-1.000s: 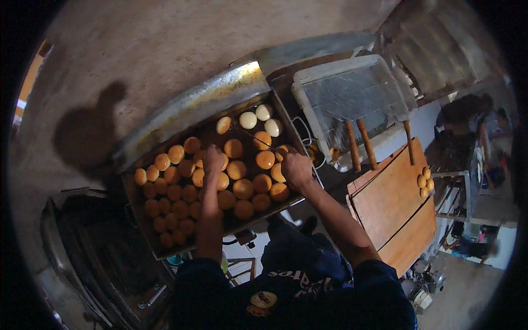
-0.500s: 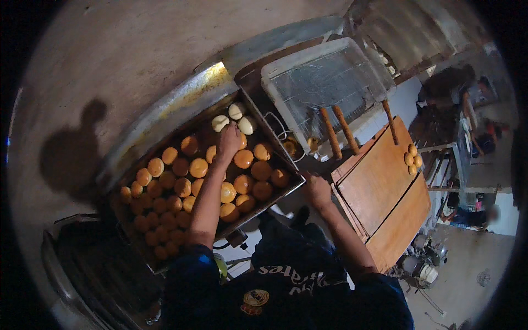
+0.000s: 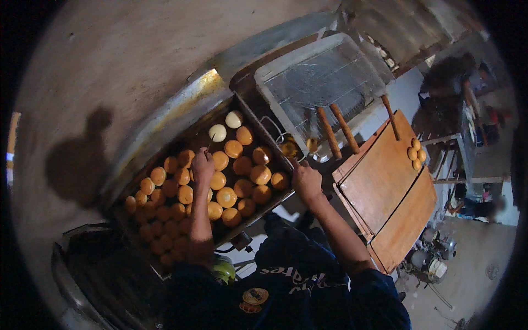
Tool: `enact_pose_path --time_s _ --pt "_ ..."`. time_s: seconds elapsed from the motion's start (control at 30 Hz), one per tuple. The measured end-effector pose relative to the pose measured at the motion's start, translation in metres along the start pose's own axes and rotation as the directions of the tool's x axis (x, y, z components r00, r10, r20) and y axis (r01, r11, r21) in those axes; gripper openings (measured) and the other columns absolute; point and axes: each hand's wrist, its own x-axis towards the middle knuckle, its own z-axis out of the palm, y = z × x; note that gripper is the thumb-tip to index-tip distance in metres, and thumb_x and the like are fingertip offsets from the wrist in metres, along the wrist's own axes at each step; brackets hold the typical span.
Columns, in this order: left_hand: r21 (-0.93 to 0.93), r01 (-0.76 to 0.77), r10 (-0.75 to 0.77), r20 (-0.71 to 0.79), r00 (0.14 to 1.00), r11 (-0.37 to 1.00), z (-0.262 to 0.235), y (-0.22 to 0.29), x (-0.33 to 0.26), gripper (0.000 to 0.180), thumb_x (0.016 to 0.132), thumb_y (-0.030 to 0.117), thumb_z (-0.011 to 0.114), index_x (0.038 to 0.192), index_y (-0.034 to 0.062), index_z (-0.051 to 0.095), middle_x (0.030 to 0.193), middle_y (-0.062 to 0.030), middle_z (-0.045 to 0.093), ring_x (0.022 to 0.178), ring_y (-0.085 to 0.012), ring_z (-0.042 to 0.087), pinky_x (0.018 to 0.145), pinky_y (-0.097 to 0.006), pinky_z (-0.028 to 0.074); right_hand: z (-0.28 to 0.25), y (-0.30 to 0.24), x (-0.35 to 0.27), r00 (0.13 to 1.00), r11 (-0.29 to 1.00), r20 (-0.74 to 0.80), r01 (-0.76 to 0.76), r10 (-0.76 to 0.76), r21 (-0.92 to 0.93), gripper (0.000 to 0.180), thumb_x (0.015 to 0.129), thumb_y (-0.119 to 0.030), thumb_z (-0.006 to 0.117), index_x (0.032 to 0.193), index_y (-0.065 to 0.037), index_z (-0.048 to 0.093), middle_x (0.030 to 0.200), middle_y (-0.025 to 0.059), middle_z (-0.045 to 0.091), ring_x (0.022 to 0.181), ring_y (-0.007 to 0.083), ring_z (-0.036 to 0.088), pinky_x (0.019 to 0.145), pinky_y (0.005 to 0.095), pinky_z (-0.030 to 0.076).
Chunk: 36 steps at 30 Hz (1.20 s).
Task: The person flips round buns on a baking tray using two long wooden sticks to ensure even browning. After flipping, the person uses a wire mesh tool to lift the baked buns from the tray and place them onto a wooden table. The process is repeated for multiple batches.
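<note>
Round doughnuts (image 3: 226, 197) float in a rectangular fryer (image 3: 264, 129) full of dark oil. Most show golden-brown tops; near the far corner a pale doughnut (image 3: 234, 119) and another pale doughnut (image 3: 218, 133) lie light side up. My left hand (image 3: 202, 166) is closed over the oil, pinching a thin dark stick (image 3: 212, 143) whose tip reaches the nearer pale doughnut. Beside the fryer's right corner, my right hand (image 3: 307, 181) has its fingers curled in. What those fingers hold, if anything, is hidden.
Right of the fryer stands a wire-mesh draining tray (image 3: 319, 77) in a light frame. Wooden handles (image 3: 345, 128) lie across its near side. Wooden boards (image 3: 382, 192) carry a few small brown buns (image 3: 415, 154). Far right, a person (image 3: 478, 209) is visible.
My left hand has drawn back left and nearer from the far corner. One of the three pale doughnuts there now shows a golden top. My right hand has shifted slightly toward the fryer.
</note>
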Motion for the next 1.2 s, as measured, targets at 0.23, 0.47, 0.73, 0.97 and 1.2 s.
enact_pose_path --time_s 0.23,0.47,0.73,0.97,1.2 --pt "-0.055 0.024 -0.028 -0.071 0.997 0.998 -0.011 -0.009 -0.02 0.031 0.098 0.016 0.048 0.117 -0.0023 0.064 0.11 -0.0264 0.069 0.105 -0.0433 0.065 0.092 -0.049 0.051 0.024 -0.016 0.045 0.998 0.999 -0.043 0.048 -0.047 0.024 0.036 0.088 -0.019 0.057 0.123 -0.018 0.064 0.099 0.0188 0.07 0.079 0.0411 0.071 0.067 0.0522 0.059" --pt "-0.001 0.087 -0.086 -0.124 0.989 0.996 -0.017 -0.024 -0.008 0.029 0.095 0.016 0.052 0.111 -0.0054 0.065 0.106 -0.0304 0.068 0.101 -0.0442 0.066 0.086 -0.051 0.053 -0.012 -0.029 -0.005 0.989 0.989 0.033 0.143 -0.142 -0.022 0.048 0.088 -0.018 0.059 0.135 -0.026 0.059 0.09 0.0166 0.072 0.074 0.0369 0.072 0.063 0.0502 0.059" --pt "0.135 0.13 -0.137 0.041 0.99 0.982 0.008 -0.038 0.036 0.029 0.093 0.02 0.057 0.104 -0.0057 0.066 0.1 -0.0298 0.068 0.095 -0.0469 0.067 0.08 -0.053 0.055 0.05 -0.056 0.039 0.981 0.984 0.095 0.175 -0.171 -0.029 0.043 0.082 -0.018 0.062 0.125 -0.024 0.063 0.081 0.0177 0.072 0.075 0.0399 0.072 0.064 0.0536 0.058" --pt "0.009 0.198 -0.196 -0.099 0.976 0.98 -0.04 -0.05 -0.066 0.031 0.096 0.017 0.053 0.117 -0.0038 0.062 0.11 -0.0284 0.067 0.104 -0.0463 0.063 0.09 -0.052 0.051 -0.007 -0.033 -0.018 0.986 0.975 0.043 0.153 -0.161 0.161 0.04 0.089 -0.017 0.06 0.128 -0.022 0.064 0.097 0.0181 0.071 0.085 0.0408 0.071 0.07 0.0515 0.058" --pt "-0.346 0.337 -0.409 -0.158 0.899 0.876 -0.044 -0.011 -0.157 0.034 0.102 0.022 0.05 0.124 -0.0019 0.06 0.119 -0.0254 0.066 0.113 -0.0406 0.062 0.097 -0.046 0.047 0.01 0.036 -0.073 0.995 0.952 -0.06 0.093 -0.079 0.293 0.039 0.092 -0.006 0.053 0.126 -0.019 0.066 0.098 0.0179 0.068 0.084 0.0432 0.068 0.07 0.0522 0.057"
